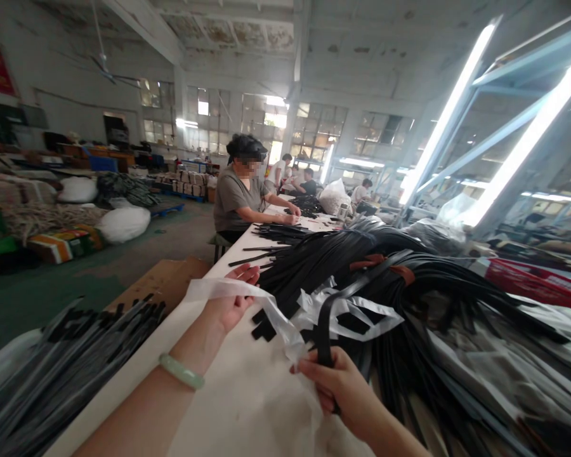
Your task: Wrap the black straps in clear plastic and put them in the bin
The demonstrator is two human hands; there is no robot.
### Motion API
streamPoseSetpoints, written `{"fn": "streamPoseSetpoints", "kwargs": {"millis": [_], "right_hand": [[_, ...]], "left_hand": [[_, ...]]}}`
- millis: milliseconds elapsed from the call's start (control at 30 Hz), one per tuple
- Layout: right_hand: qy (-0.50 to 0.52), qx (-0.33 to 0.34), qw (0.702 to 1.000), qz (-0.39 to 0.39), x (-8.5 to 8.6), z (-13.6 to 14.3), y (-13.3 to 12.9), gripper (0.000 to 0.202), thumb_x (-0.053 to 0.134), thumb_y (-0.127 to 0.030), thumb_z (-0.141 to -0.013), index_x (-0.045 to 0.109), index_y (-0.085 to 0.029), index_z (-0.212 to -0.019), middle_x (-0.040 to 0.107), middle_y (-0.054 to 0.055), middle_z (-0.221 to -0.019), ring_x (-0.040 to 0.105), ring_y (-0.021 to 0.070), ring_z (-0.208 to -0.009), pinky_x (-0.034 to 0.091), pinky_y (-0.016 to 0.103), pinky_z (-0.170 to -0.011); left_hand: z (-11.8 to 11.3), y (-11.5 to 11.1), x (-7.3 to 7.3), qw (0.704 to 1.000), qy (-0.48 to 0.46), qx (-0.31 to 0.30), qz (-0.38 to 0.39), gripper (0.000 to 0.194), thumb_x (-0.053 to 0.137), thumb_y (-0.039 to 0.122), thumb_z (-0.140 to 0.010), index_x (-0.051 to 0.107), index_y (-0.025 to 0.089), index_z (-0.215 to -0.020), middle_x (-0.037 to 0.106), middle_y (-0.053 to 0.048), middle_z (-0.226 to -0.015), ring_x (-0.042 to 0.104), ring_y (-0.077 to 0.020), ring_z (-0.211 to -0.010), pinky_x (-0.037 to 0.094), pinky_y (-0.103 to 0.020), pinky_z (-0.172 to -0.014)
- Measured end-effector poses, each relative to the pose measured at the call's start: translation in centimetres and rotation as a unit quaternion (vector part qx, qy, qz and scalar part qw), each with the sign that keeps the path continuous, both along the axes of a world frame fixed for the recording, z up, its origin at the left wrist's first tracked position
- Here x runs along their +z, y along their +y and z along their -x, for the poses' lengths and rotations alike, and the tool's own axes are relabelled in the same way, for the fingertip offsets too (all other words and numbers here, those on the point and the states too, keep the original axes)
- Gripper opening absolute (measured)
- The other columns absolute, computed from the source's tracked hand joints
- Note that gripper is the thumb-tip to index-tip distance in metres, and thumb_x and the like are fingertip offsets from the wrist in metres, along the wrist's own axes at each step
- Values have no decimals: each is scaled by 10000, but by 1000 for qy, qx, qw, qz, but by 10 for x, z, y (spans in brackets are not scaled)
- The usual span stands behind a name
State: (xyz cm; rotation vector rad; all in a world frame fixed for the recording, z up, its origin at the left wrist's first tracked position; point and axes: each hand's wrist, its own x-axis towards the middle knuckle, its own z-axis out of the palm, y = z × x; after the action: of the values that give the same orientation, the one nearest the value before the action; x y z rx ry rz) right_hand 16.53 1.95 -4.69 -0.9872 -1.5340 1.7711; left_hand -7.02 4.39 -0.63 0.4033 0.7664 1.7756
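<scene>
My right hand is closed around a black flat strap, which arches up and back to the large pile of black straps. A translucent white plastic strip also runs to its fingertips. My left hand, with a pale green bangle at the wrist, is turned palm up, fingers loosely apart. The plastic strip lies across that palm, its end hanging out past the wrist side. Crumpled plastic strips lie on the straps just beyond my right hand.
Along the white table, a person in a grey shirt works further off. To the left stands a bundle of straps in plastic, near flattened cardboard. A red crate and lit tube lamps are on the right.
</scene>
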Motion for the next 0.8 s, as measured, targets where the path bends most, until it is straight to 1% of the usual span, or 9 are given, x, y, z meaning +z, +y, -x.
{"fn": "streamPoseSetpoints", "kwargs": {"millis": [67, 167, 267, 333, 400, 533, 667, 733, 800], "right_hand": [[33, -54, 998, 27, 0, -1, 4, 328, 751, -432, -689, 702, -110, -726, 287, -104, -388, 241, 27, -340, 176, 172, -344], [75, -104, 989, 67, 0, -3, 10, 357, 782, -435, -645, 684, -104, -736, 239, -122, -409, 209, 26, -357, 178, 168, -342], [96, -112, 986, 82, 2, -4, 12, 368, 795, -429, -627, 677, -101, -745, 222, -127, -423, 191, 26, -368, 186, 164, -339], [95, -104, 987, 82, 3, -4, 12, 365, 795, -422, -626, 677, -96, -742, 223, -125, -426, 195, 26, -371, 193, 163, -340], [87, -100, 988, 82, 4, -5, 10, 363, 794, -418, -627, 679, -92, -735, 223, -124, -426, 201, 25, -369, 194, 163, -340], [90, -102, 986, 94, 4, -5, 9, 344, 791, -404, -638, 681, -94, -741, 223, -125, -427, 199, 24, -370, 189, 161, -341], [102, -99, 984, 102, 4, -6, 11, 346, 800, -402, -625, 676, -95, -725, 228, -125, -421, 192, 26, -371, 194, 164, -336], [109, -104, 983, 100, 4, -6, 13, 355, 803, -410, -622, 672, -96, -725, 233, -124, -422, 196, 26, -371, 199, 162, -335], [124, -122, 980, 97, 4, -7, 14, 365, 808, -420, -615, 662, -102, -717, 231, -127, -423, 198, 24, -370, 199, 159, -335]], "left_hand": [[4, -3, 2, 1000, 18, -10, -2, 386, 532, -52, -674, 649, 196, -945, 692, -65, -1034, 633, -166, -955, 491, -312, -809], [8, -8, 4, 990, 87, -85, -73, 402, 614, -14, -651, 656, 190, -996, 657, -108, -1160, 591, -215, -1075, 468, -341, -882], [10, -10, 3, 959, 163, -159, -167, 222, 710, 108, -667, 666, 173, -875, 595, -112, -1275, 520, -282, -1189, 432, -388, -953], [11, -11, 3, 948, 191, -175, -184, 116, 738, 134, -660, 641, 155, -722, 587, -99, -1285, 461, -317, -1251, 414, -407, -971], [12, -14, 5, 936, 217, -199, -194, 134, 755, 124, -639, 631, 150, -682, 563, -101, -1314, 401, -330, -1300, 395, -431, -993], [13, -20, 9, 898, 281, -262, -213, 459, 722, 51, -610, 677, 234, -1028, 384, -74, -1472, 310, -288, -1364, 372, -432, -1030], [5, -20, 0, 827, 428, -327, -160, 713, 624, 53, -670, 510, 351, -1308, 267, -40, -1534, 347, -290, -1343, 461, -415, -937], [-2, -18, -9, 769, 556, -290, -123, 853, 607, 19, -640, 405, 393, -1380, 216, -33, -1552, 396, -318, -1306, 467, -435, -929], [-9, -16, -16, 691, 683, -213, -109, 950, 619, -17, -592, 360, 401, -1405, 206, -28, -1553, 370, -340, -1318, 389, -469, -1016]]}}
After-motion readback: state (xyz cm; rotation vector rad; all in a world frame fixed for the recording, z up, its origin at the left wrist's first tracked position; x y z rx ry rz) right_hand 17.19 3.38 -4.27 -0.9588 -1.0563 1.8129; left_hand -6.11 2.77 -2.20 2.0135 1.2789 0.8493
